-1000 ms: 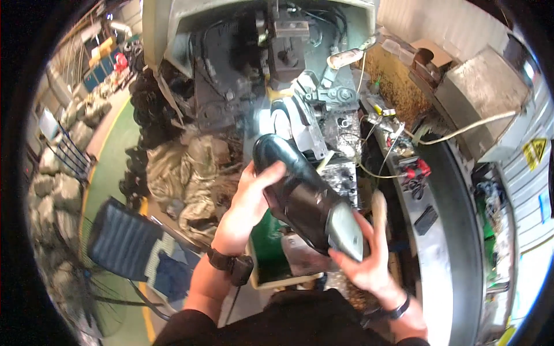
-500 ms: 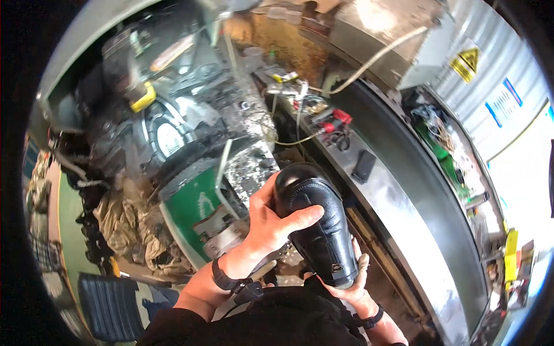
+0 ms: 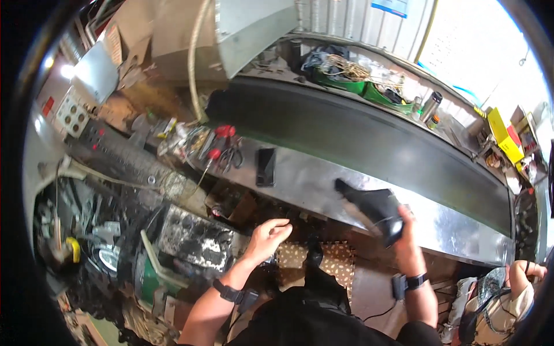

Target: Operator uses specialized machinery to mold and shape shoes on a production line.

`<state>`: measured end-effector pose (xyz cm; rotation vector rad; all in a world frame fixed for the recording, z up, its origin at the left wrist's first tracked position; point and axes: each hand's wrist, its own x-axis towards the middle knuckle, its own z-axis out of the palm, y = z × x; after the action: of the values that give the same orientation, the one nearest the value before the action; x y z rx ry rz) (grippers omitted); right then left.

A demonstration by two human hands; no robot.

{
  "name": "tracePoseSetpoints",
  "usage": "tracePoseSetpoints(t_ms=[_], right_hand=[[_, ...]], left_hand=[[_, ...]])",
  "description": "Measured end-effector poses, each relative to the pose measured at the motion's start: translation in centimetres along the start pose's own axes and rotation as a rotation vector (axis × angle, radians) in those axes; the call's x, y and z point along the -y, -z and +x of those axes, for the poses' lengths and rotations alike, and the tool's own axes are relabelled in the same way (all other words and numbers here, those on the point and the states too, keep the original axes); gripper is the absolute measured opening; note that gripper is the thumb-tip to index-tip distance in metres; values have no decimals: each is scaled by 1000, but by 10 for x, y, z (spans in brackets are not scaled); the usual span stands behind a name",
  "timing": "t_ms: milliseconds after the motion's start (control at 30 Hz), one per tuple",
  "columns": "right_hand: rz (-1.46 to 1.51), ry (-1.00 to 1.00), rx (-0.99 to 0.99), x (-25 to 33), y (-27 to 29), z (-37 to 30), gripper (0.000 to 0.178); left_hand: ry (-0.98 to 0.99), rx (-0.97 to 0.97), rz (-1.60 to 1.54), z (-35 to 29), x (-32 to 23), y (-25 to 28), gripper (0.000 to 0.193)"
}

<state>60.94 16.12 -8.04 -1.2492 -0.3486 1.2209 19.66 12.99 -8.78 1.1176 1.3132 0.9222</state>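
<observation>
View has swung right since 0.5 s ago: the green machine part that sat mid-frame is now low left, and the long steel bench [image 3: 323,179] with the dark belt [image 3: 369,138] behind it fills the centre. Half a second back both hands were on the black shoe, left hand wrapped over its top, held close to the body. Now only the right hand has it

Right hand [image 3: 407,239]: clenched round the heel end of the black shoe [image 3: 372,210], fingers wrapped over it, wrist band visible below. Shoe is out at the front edge of the steel bench, toe end pointing up-left over the metal; can't tell whether it's touching the surface or just above it

Left hand [image 3: 268,236]: let go of the shoe, holding nothing. Fingers loosely curled, half open, hovering above the dark cluttered area in front of the bench, well apart from the shoe. Watch on that wrist

On the bench left of the shoe: a black phone [image 3: 265,167] lying flat, scissors [image 3: 231,158] and red-handled tools [image 3: 222,135] just beyond it. Another person [image 3: 508,294] sits at lower right
</observation>
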Motion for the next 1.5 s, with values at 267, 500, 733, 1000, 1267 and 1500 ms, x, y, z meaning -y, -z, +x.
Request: tracePoseSetpoints(t_ms=[267,500,733,1000,1267,1500], right_hand=[[-383,410,-632,105,351,216,45],[-642,422,113,-67,-9,200,48],[-1341,970,790,-155,-106,90,56],[-1453,700,482,-95,10,70,53],[-1493,238,317,-55,36,60,65],[-1833,576,453,-85,90,88,89]], left_hand=[[164,-206,216,-5,70,24,31],[376,-358,76,-72,101,47,18],[128,220,986,29,47,59,28],[-215,-268,900,150,63,104,37],[173,-97,1001,214,47,170,86],[215,57,1216,244,12,153,101]])
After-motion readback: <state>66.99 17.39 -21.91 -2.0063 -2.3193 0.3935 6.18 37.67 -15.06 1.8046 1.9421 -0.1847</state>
